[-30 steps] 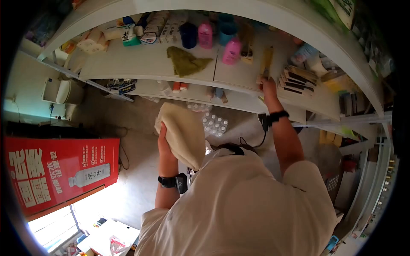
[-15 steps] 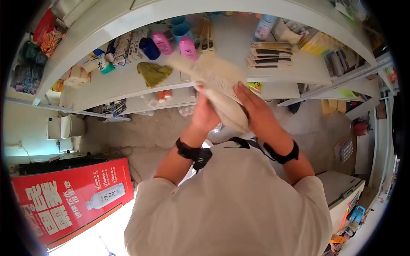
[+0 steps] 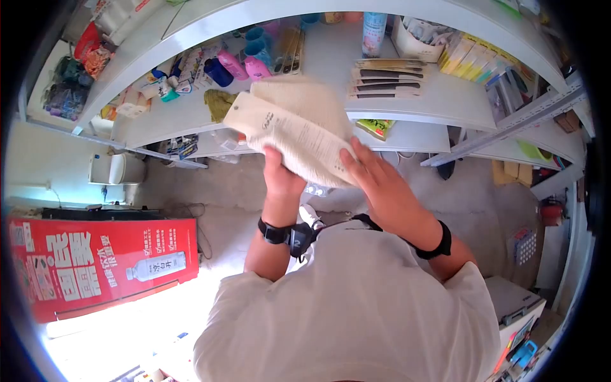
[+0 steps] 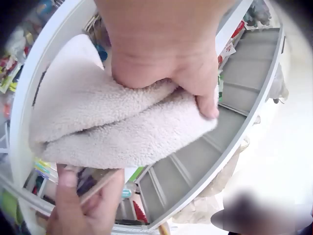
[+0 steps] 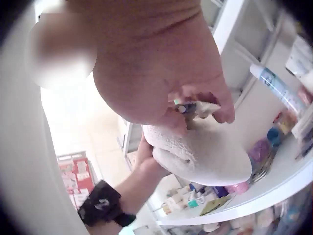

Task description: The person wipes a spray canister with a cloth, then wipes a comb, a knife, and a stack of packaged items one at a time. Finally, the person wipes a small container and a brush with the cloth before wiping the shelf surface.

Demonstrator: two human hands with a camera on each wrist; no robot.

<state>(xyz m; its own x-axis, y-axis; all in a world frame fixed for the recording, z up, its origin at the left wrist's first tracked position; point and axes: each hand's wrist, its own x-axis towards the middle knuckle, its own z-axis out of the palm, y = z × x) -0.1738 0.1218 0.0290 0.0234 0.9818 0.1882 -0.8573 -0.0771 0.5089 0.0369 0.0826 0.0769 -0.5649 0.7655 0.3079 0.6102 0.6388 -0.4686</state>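
A folded cream towel [image 3: 305,95] is held in front of the shelf. My left hand [image 3: 282,175] grips it from below, the thumb up at its near side. Across the towel lies a long flat cream card pack [image 3: 286,130] with print and a hang hole at its far end. My right hand [image 3: 385,188] holds the pack's near end, fingers over the printed side. In the left wrist view the towel [image 4: 122,127] is folded under the left hand [image 4: 161,58], and the right thumb and fingers [image 4: 68,200] pinch the pack's edge below it.
On the shelf [image 3: 324,79] lie several packaged knives [image 3: 387,79], with a spray can [image 3: 373,35] behind. Pink bottles [image 3: 256,67], blue cups [image 3: 256,49] and an olive cloth [image 3: 219,105] are left of them. A red drink banner [image 3: 114,267] stands at the left.
My right hand has lifted the card pack off the shelf and brought it onto the towel. The towel has risen toward the shelf, and the card's printed side now faces up.
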